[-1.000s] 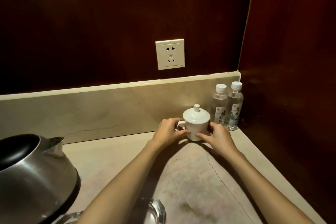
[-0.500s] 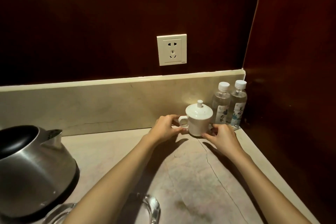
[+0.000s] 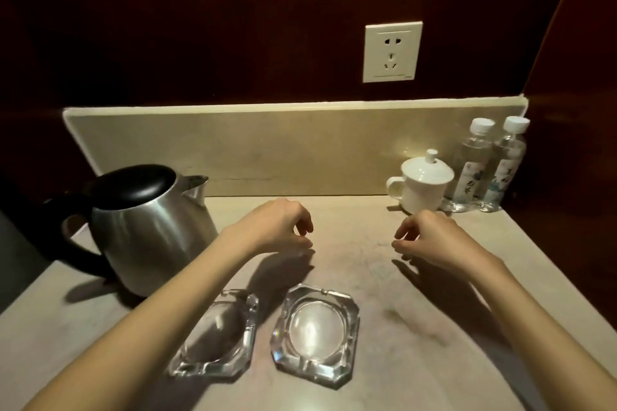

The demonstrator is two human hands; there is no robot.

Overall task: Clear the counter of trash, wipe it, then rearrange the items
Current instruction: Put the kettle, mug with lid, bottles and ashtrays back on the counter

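In the head view, both hands hover empty over the middle of the counter (image 3: 417, 327): the left hand (image 3: 277, 227) and the right hand (image 3: 430, 240) each have loosely curled fingers holding nothing, apart from every item. The lidded white cup (image 3: 422, 185) stands upright near the back right corner, just beside two water bottles (image 3: 487, 167) that sit side by side in that corner against the backsplash. A steel kettle (image 3: 147, 227) stands toward the left edge, and two glass ashtrays (image 3: 267, 334) lie side by side near the front edge, between the forearms. No trash or cloth shows, so the step in hand looks like rearranging, with the ashtrays the likely next pieces. To do it well, each hand should take one ashtray by its thick outer walls, lift rather than drag so the glass does not scrape the stone, and set both down square to the back edge, leaving a gap from the kettle and cup so nothing knocks.
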